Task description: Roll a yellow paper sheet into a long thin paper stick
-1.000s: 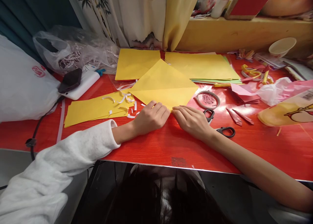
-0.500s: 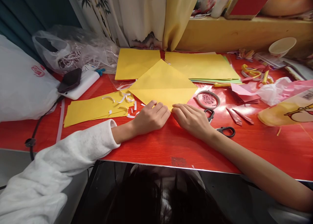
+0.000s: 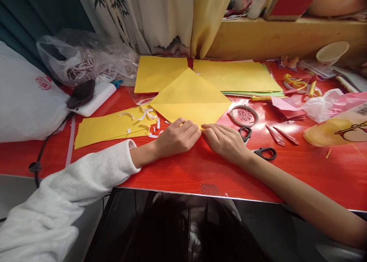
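paper: a yellow square paper sheet, creased across, lies cornerwise at the middle of the glossy red table.
left hand: fingers curled, grip pinching the sheet's near corner.
right hand: grip pinching that corner too, just beside the left.
scissors: black-handled scissors, partly hidden by the right hand.
left side: flat yellow paper strips under curled white paper scraps.

No text, brand or number is legible. The large white plastic bag bears a red printed mark, its characters indecipherable. The translucent yellowish plastic container at right carries a square code-like print, too small to resolve.
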`<state>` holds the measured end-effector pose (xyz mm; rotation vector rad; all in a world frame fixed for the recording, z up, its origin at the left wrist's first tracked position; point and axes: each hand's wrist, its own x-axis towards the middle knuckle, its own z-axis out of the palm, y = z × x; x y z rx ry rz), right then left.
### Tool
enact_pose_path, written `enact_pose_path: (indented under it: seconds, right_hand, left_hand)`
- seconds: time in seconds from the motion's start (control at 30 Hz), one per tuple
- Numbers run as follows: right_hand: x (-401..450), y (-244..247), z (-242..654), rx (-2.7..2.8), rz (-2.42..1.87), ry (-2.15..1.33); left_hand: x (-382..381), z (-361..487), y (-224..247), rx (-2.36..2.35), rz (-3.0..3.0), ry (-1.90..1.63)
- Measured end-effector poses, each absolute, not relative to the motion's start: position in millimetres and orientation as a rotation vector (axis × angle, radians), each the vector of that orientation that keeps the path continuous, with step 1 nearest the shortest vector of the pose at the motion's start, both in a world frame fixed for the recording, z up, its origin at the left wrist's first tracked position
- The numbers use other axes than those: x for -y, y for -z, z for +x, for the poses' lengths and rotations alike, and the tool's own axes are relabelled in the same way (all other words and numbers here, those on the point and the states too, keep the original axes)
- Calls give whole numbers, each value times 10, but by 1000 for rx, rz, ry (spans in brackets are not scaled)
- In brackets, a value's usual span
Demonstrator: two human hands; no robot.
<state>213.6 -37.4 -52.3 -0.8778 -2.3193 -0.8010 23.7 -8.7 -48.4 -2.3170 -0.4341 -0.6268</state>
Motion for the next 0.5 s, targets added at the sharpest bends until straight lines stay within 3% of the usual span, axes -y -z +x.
enact_pose_path:
  seconds: [0.5]
  right_hand:
    - [374,521,2139,2346,-888,736]
  left_hand:
    - [89,232,481,399,-2315,656]
